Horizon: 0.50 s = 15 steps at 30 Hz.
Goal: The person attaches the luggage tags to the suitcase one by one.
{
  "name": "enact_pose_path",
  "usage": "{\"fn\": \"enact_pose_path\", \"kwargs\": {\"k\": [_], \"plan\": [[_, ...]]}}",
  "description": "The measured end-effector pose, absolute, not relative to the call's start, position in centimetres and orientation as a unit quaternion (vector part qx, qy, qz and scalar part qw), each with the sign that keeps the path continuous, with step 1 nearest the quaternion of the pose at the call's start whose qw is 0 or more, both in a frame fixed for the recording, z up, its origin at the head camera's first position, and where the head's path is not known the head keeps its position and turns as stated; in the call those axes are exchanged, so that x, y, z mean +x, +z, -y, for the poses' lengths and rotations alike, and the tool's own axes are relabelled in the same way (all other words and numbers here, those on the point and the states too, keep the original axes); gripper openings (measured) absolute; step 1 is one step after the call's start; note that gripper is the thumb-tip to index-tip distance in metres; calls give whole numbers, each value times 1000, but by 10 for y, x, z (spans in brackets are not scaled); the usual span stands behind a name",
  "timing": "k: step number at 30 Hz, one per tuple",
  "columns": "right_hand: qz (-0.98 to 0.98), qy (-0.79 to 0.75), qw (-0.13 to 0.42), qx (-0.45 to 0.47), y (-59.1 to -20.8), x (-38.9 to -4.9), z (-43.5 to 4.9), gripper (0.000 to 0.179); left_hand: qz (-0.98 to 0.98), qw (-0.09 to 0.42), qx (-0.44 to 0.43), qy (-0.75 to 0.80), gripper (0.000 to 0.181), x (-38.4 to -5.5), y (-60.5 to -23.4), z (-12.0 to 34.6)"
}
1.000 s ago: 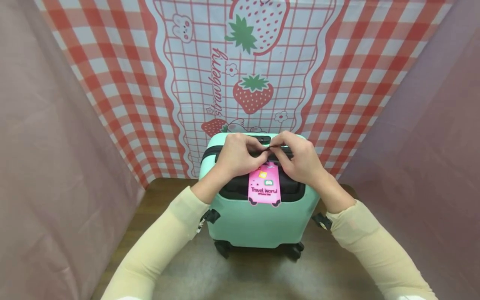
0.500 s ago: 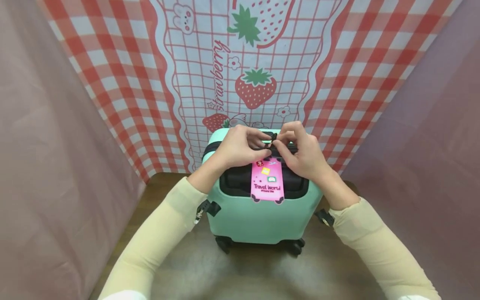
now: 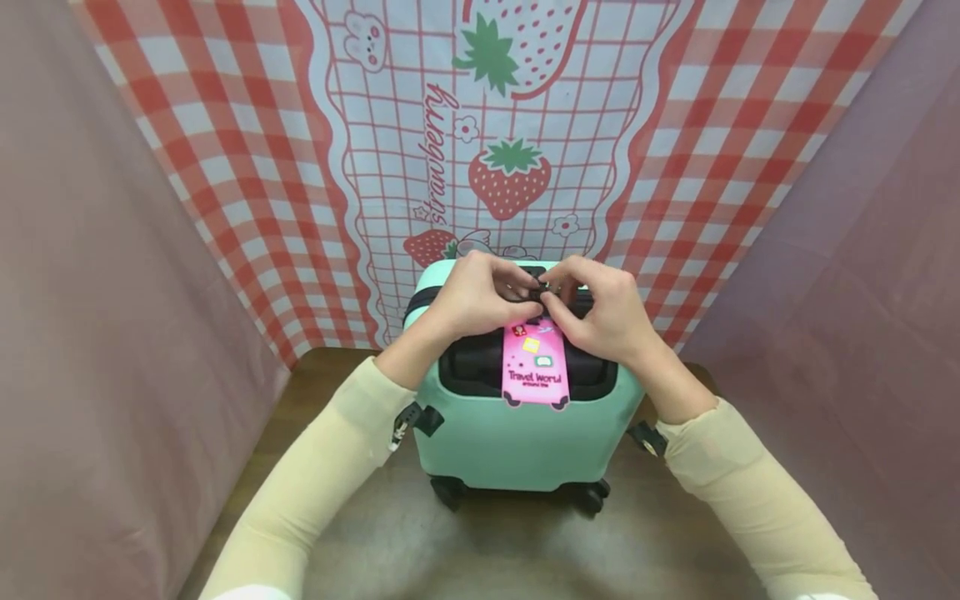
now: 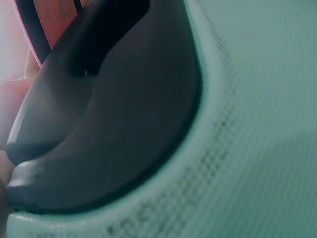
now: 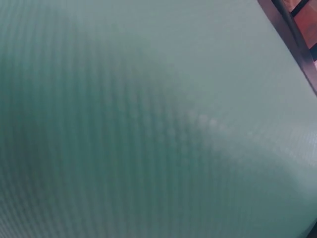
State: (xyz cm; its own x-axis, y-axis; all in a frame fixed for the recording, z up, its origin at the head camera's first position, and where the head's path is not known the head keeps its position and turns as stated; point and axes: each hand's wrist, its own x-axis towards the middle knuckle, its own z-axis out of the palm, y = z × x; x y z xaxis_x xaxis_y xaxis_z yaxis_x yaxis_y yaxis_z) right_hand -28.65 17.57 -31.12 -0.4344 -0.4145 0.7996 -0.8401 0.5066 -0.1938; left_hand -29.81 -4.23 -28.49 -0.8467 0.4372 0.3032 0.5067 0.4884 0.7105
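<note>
A mint-green suitcase (image 3: 517, 446) stands upright in the head view, with a black handle panel (image 3: 472, 371) on its near upper side. From there hangs a pink luggage tag (image 3: 535, 367) printed "Travel World". Above the tag, my left hand (image 3: 478, 296) pinches its thin black strap (image 3: 538, 293) between thumb and fingers. My right hand (image 3: 606, 312) pinches the strap from the other side, fingertips close to the left ones. The fingers partly hide the strap. At close range, the left wrist view has the handle panel (image 4: 143, 119); mostly ribbed suitcase shell (image 5: 148, 139) fills the right wrist view.
The suitcase stands on black wheels (image 3: 588, 497) on a brown wooden surface (image 3: 480, 558). A strawberry-print cloth (image 3: 555, 179) hangs close behind it. Pinkish curtains hang at the left (image 3: 142, 317) and the right (image 3: 832, 317).
Half a second ago my right fingers were raised a little with the strap; now they are lower and nearer the left fingertips. The left hand and the tag have barely moved since then.
</note>
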Motion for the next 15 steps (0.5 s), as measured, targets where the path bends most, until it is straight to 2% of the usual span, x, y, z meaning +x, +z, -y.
{"fn": "enact_pose_path", "kwargs": {"k": [4,15], "plan": [[781,300,368,407,-312,-288,-176,13,861,42,-269,-430,30,-299,-285,42],[781,288,354,427,-311,-288,-177,17,853,43,-276,-441,26,-298,-286,41]]}}
